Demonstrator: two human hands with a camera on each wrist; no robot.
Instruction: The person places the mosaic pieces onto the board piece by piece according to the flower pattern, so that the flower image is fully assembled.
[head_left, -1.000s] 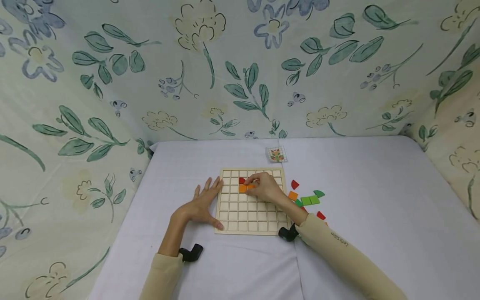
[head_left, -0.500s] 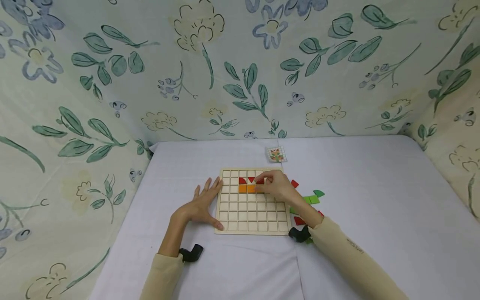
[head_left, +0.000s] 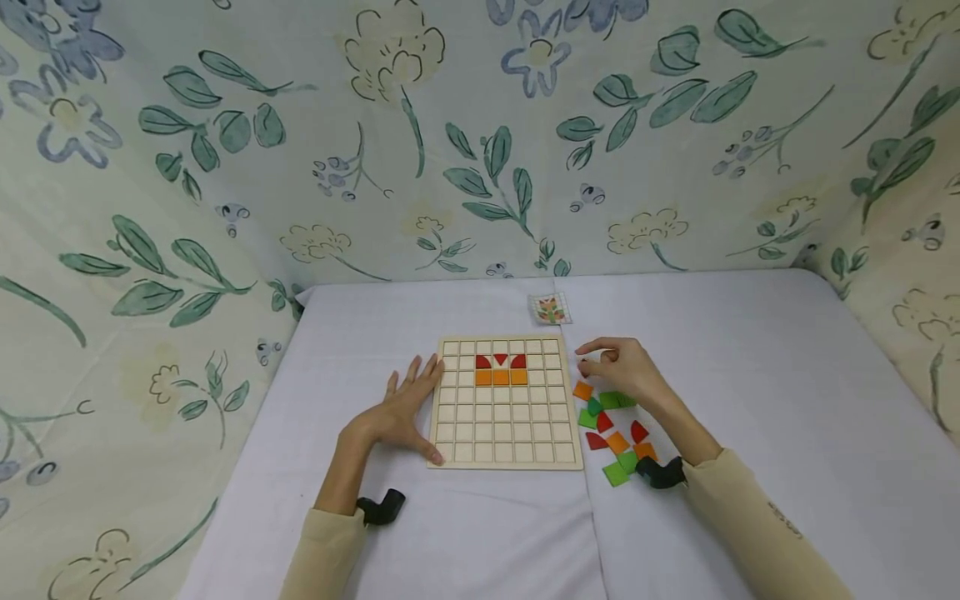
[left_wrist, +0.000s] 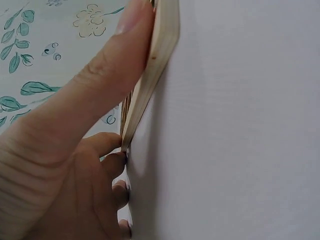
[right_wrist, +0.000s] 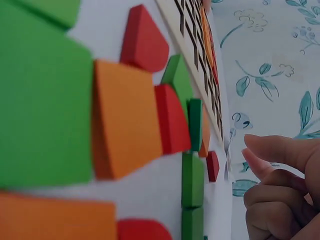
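A light wooden grid board (head_left: pixel 465 433) lies on the white-covered table. Two red quarter-round tiles flank a red triangle tile (head_left: pixel 501 360) in one of its rows, directly above a row of orange square tiles (head_left: pixel 501 377). My left hand (head_left: pixel 401 415) rests at the board's left side, fingers spread, thumb (left_wrist: pixel 112 65) on the near left corner. Right of the board, my right hand (head_left: pixel 628 371) hovers with thumb and forefinger apart and the other fingers curled; nothing shows between them. A small red tile (right_wrist: pixel 213 166) lies near those fingertips.
Loose tiles lie right of the board, among them an orange square (head_left: pixel 583 390), a green square (head_left: pixel 616 475) and a red quarter-round (head_left: pixel 639 432). A small patterned card (head_left: pixel 550 309) sits behind the board. Floral cloth (head_left: pixel 405 208) hangs behind the table.
My right hand has left the board and moved right to above the loose tiles. The rightmost red and orange tiles on the board, earlier partly covered, now show fully. My left hand stays put.
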